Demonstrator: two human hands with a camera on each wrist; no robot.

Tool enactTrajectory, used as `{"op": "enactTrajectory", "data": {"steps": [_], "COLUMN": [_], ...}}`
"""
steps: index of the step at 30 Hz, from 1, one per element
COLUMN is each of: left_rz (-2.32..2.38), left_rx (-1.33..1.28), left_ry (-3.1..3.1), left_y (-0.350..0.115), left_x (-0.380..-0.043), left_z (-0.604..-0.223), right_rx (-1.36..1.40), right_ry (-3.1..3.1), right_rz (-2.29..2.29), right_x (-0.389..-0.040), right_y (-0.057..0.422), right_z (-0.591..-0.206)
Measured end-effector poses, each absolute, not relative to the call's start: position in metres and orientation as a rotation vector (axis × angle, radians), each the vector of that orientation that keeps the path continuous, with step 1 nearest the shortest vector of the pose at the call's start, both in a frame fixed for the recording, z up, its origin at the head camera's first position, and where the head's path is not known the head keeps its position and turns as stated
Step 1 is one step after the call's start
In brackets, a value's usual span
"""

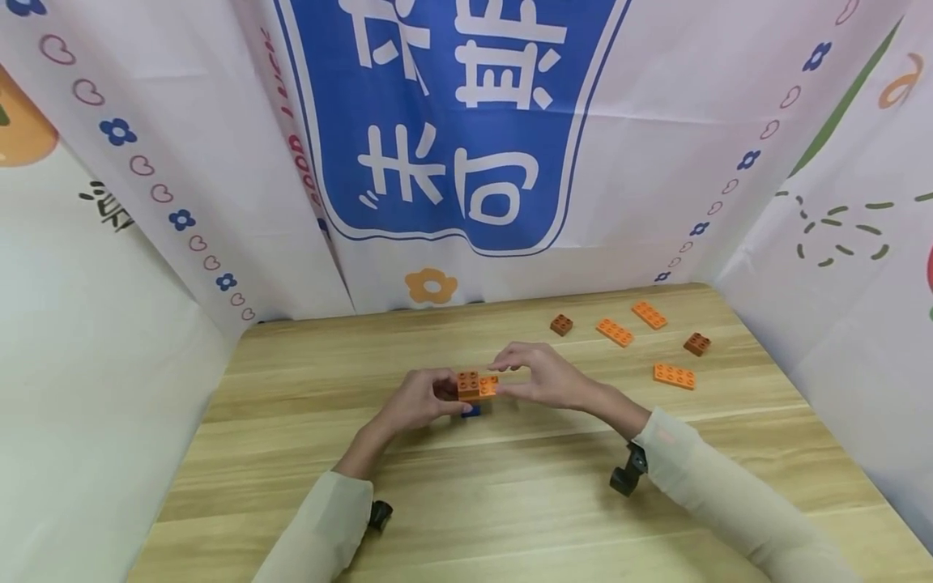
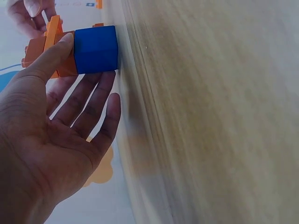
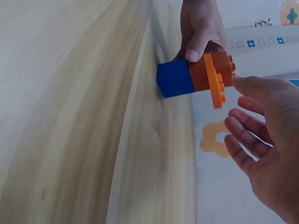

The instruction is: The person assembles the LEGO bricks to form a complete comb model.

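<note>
Head view: a brick stack [image 1: 468, 385] is held upright near the middle of a wood-grained counter [image 1: 510, 502], pinched in the grip of a left hand [image 1: 419, 398], its thumb pressed to the stack's near side. By the wrist views, the stack is made up, from the bottom, of a blue block [image 2: 96, 49], an orange-brown brick [image 3: 198, 74], an orange plate [image 3: 216, 86] and an upper brick [image 3: 223, 63], with studs of the plate left bare to the right. The right hand [image 1: 543, 376] is held just beside the plate's right end, its grip released, thumb and fingers spread; whether the stack is touched by the thumb cannot be told.

Toward the counter's far right, two loose brown bricks [image 1: 561, 325] [image 1: 696, 344] and three loose orange plates [image 1: 615, 332] [image 1: 649, 315] [image 1: 674, 376] are scattered, studs up. The counter is backed by white cloth [image 1: 656, 162], printed with a blue panel [image 1: 554, 186] of white characters, an orange flower [image 1: 415, 285] and borders of hearts and blue flowers. Both sides are flanked by printed white cloth. Black devices [image 1: 381, 516] [image 1: 628, 471] are worn at the pale sleeves [image 1: 321, 526] [image 1: 722, 486].
</note>
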State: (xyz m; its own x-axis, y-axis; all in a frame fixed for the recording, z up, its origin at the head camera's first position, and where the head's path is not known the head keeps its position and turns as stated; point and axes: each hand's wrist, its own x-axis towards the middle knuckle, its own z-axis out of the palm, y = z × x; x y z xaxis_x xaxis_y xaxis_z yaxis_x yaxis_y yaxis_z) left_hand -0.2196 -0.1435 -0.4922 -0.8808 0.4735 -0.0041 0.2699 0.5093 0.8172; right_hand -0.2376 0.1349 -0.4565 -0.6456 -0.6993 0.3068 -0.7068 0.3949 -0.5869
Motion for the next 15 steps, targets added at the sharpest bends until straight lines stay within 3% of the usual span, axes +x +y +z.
{"op": "enactTrajectory", "data": {"steps": [15], "left_rz": [1.311], "left_rx": [0.588], "left_ry": [2.520], "left_y": [-0.142], "left_x": [-0.218], "left_z": [-0.492], "right_rx": [1.234], "right_ry": [-2.683], "right_rz": [1.021], "right_x": [-0.232], "right_y": [0.186], "right_z": [-0.464]}}
